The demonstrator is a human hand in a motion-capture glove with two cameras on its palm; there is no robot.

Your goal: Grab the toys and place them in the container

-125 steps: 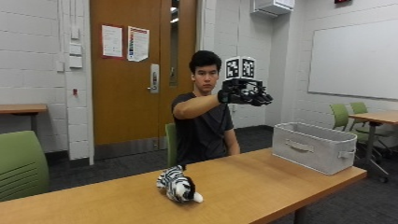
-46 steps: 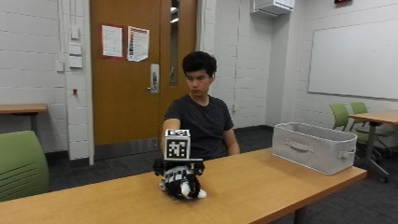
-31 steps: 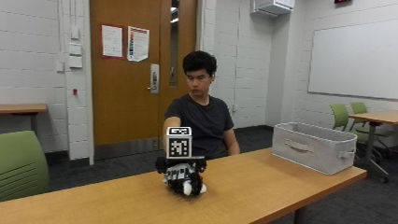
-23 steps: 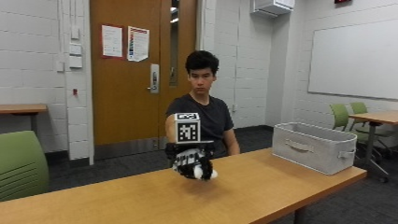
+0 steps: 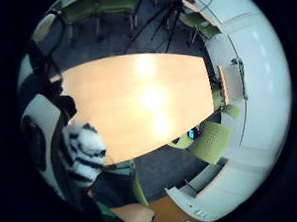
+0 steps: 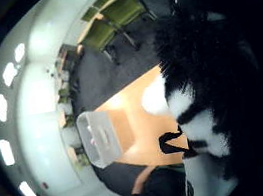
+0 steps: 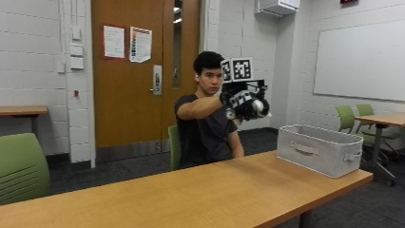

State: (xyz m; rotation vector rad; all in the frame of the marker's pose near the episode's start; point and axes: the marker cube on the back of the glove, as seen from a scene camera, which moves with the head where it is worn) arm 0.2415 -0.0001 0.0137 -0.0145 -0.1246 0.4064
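Observation:
In the outside view my gloved right hand (image 7: 244,100) is raised at chest height above the wooden table (image 7: 190,194), gripping a black-and-white striped plush toy (image 7: 253,107). The toy's fur shows close to the palm in both palm views: striped toy (image 5: 84,150), striped toy (image 6: 196,92). The grey fabric container (image 7: 318,148) stands on the table's right end, to the right of and below the hand. The same container (image 6: 100,136) appears in the thumb side palm view, open-topped on the table.
Green chairs stand around: one chair (image 7: 22,166) at the left, others (image 7: 354,118) by a second table (image 7: 383,118) at the right. The person sits behind the table on a green chair. Below the hand the tabletop (image 5: 139,100) is bare.
The hand came down onto the striped toy on the table, gripped it, and has lifted it up and to the right toward the container.

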